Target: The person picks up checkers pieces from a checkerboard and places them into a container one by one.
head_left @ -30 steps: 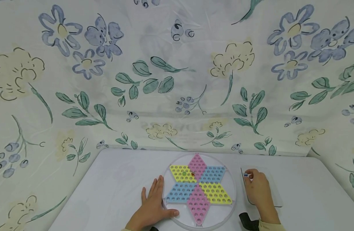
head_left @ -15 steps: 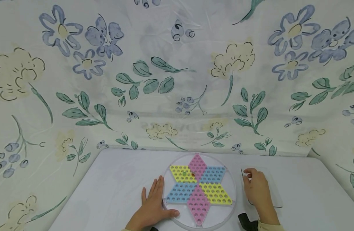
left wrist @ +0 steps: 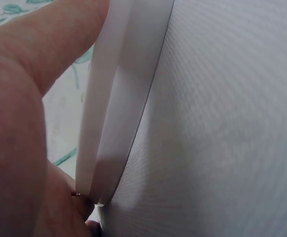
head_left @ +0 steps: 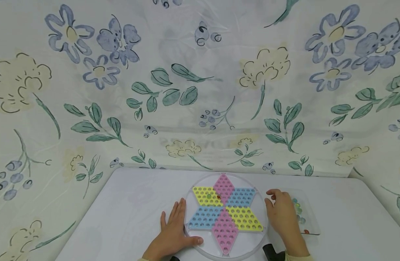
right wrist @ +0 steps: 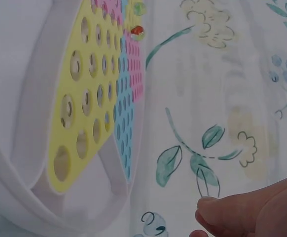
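A round white Chinese checkers board (head_left: 260, 239) with a pink, yellow and blue star lies on the table. My left hand (head_left: 170, 232) rests against its left rim, fingers straight and thumb over the edge. On the upper left yellow point sit a green marble (head_left: 209, 196) and a red one (head_left: 219, 197). Between the board's right rim and a clear tray (head_left: 312, 217), my right hand (head_left: 281, 210) is raised with thumb and fingertips close together. The blue marble in its pinch is hidden now. In the right wrist view, the thumb (right wrist: 232, 210) shows beside the board.
Several green and clear marbles (head_left: 297, 208) lie in the clear tray, with a red one (head_left: 306, 232) near its front edge. White tabletop (head_left: 121, 210) stretches left of the board. A floral cloth (head_left: 186, 108) hangs behind the table.
My right hand has moved left from over the tray towards the board, uncovering the tray's marbles. Blue showed at its fingertips a second ago and is out of sight now. The left hand stays put.
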Tool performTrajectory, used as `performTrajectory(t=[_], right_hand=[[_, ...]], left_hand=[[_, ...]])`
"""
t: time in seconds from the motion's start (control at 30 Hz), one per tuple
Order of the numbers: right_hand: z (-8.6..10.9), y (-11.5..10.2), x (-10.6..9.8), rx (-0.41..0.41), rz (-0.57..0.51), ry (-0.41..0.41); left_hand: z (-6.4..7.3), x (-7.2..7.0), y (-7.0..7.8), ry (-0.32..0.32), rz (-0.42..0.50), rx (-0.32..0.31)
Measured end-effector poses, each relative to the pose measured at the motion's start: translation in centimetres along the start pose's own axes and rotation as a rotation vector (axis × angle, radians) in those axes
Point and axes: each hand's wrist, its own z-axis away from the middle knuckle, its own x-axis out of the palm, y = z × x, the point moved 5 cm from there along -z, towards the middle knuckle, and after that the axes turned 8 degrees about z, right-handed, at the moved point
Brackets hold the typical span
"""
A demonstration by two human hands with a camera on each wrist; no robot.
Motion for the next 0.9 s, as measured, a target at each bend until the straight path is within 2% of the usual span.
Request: performTrajectory(t=[0.2,0.63,0.8,0.9], right_hand=[[0.3,-0.9,0.5,-0.014,0.012,-0.012],[0.8,-3.0,1.0,-0.122,-0.03,0.003],[0.8,-3.8,1.4,-0.113,-0.026,-0.02],[0.8,-4.4,1.6,-0.122,-0.037,-0.007]], left_hand=[[0.0,0.0,0.0,-0.002,-0.005,-0.008],[-0.1,0.0,0.1,-0.003,-0.011,-0.006],[0.0,-0.1,0.1,0.002,-0.008,-0.006],[0.1,-0.1,0.1,0.004,-0.006,-0.005]])
